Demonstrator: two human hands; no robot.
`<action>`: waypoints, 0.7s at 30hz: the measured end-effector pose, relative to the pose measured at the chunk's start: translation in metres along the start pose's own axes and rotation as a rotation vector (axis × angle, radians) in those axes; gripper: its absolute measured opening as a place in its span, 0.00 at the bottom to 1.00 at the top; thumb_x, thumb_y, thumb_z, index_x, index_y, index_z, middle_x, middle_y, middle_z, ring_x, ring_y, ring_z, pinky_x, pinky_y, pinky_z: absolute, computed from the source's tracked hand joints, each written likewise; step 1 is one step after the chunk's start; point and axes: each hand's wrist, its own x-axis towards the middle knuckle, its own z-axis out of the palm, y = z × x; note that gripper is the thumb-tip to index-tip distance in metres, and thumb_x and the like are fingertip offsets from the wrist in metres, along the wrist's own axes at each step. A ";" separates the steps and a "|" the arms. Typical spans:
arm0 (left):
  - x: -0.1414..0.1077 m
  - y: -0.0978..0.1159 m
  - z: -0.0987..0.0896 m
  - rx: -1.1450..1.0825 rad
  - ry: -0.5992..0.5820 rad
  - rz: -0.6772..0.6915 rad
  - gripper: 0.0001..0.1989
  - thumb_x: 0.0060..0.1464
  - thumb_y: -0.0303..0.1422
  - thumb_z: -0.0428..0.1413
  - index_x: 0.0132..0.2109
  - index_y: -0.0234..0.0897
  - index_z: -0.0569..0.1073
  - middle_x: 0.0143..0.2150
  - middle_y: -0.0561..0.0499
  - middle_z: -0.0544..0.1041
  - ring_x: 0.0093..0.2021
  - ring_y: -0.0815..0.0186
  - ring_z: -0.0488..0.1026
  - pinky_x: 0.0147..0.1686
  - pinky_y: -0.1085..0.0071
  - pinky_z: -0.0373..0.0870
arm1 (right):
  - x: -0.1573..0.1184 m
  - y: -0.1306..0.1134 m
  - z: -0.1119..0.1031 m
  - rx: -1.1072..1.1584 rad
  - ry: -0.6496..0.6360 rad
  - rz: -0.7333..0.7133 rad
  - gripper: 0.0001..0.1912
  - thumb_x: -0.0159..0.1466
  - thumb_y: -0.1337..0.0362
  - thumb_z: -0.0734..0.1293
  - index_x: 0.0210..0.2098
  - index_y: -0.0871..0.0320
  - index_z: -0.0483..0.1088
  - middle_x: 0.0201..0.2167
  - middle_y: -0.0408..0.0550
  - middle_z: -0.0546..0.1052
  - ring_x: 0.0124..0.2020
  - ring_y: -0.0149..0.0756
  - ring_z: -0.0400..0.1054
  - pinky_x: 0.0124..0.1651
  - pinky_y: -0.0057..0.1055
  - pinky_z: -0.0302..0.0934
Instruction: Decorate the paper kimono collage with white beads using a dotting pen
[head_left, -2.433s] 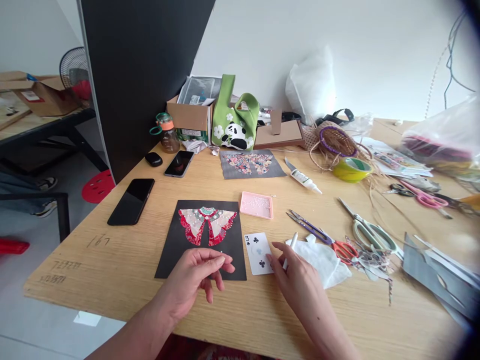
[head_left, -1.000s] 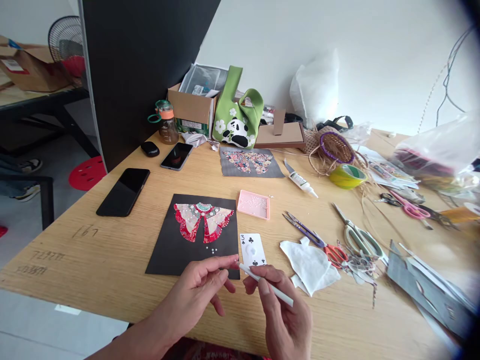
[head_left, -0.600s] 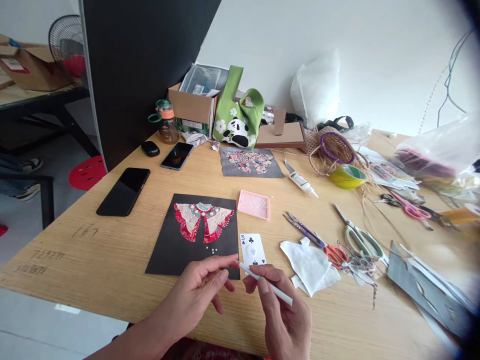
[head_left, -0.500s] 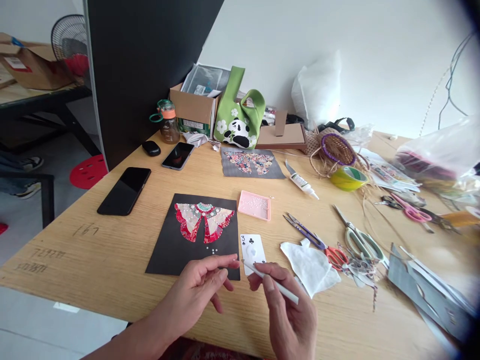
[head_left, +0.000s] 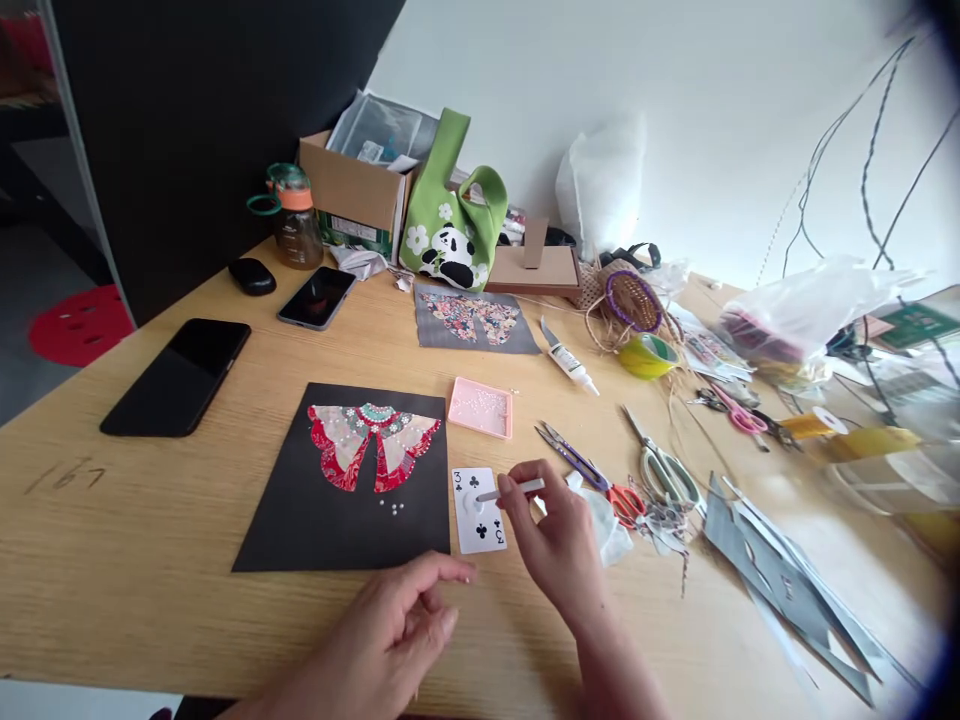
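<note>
Card (head_left: 491, 515) is lying on the tabletop (head_left: 165, 540) beside a black sheet (head_left: 322, 525); the right grip (head_left: 551, 525) is pinching a white stick (head_left: 491, 495), its tip reaching the card's white dab (head_left: 470, 503); the left grip (head_left: 397, 625) is standing wide.

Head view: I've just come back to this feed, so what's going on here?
The person's right hand grips a white stick, its tip at a white blob on the card. The left hand is held off the near edge of the black sheet, index finger extended. On that sheet lies a patterned collar, with a few beads on its near side. A pink tray sits beside the sheet.
</note>
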 end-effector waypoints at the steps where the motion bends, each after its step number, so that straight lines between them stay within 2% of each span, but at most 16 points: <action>1: 0.000 0.001 0.002 0.056 -0.020 0.010 0.18 0.62 0.40 0.52 0.55 0.40 0.74 0.40 0.47 0.76 0.31 0.67 0.70 0.31 0.74 0.70 | -0.005 0.002 0.003 -0.015 -0.001 -0.021 0.12 0.70 0.56 0.62 0.32 0.55 0.66 0.24 0.42 0.78 0.22 0.30 0.72 0.24 0.25 0.61; 4: 0.002 0.005 0.005 0.106 -0.075 0.019 0.16 0.60 0.35 0.53 0.53 0.40 0.74 0.52 0.44 0.75 0.33 0.68 0.70 0.34 0.74 0.71 | -0.016 0.010 0.008 -0.058 -0.002 -0.074 0.11 0.71 0.58 0.61 0.33 0.55 0.65 0.25 0.43 0.77 0.23 0.30 0.72 0.26 0.25 0.62; 6: 0.004 0.007 0.005 0.080 -0.119 -0.005 0.16 0.59 0.34 0.52 0.54 0.40 0.72 0.62 0.42 0.69 0.33 0.69 0.70 0.31 0.75 0.72 | -0.018 0.012 0.009 -0.076 -0.009 -0.104 0.10 0.71 0.60 0.61 0.33 0.55 0.65 0.26 0.43 0.77 0.25 0.30 0.72 0.27 0.25 0.63; 8: 0.006 0.009 0.004 0.057 -0.145 -0.032 0.17 0.59 0.34 0.52 0.55 0.40 0.71 0.66 0.40 0.64 0.32 0.70 0.69 0.30 0.74 0.73 | -0.018 0.013 0.009 -0.088 -0.021 -0.137 0.09 0.71 0.62 0.61 0.34 0.55 0.65 0.26 0.42 0.75 0.25 0.30 0.71 0.29 0.25 0.64; 11: 0.006 0.013 0.003 0.047 -0.138 -0.048 0.17 0.59 0.33 0.51 0.55 0.40 0.71 0.65 0.40 0.66 0.32 0.69 0.70 0.30 0.74 0.74 | -0.017 0.013 0.010 -0.111 -0.050 -0.180 0.08 0.71 0.64 0.60 0.34 0.55 0.65 0.27 0.42 0.74 0.25 0.28 0.69 0.29 0.25 0.63; 16: 0.006 0.017 0.002 0.023 -0.093 -0.017 0.15 0.57 0.30 0.53 0.52 0.41 0.73 0.57 0.44 0.73 0.43 0.63 0.73 0.30 0.78 0.72 | -0.017 0.014 0.014 -0.153 -0.084 -0.192 0.09 0.71 0.64 0.60 0.33 0.55 0.64 0.26 0.41 0.73 0.26 0.29 0.69 0.31 0.26 0.63; 21: 0.005 0.016 0.000 0.045 -0.101 -0.008 0.18 0.57 0.31 0.53 0.55 0.41 0.73 0.48 0.45 0.77 0.42 0.62 0.74 0.35 0.76 0.74 | -0.017 0.013 0.011 -0.110 -0.012 -0.156 0.09 0.71 0.63 0.61 0.33 0.55 0.66 0.25 0.41 0.73 0.25 0.29 0.70 0.29 0.25 0.64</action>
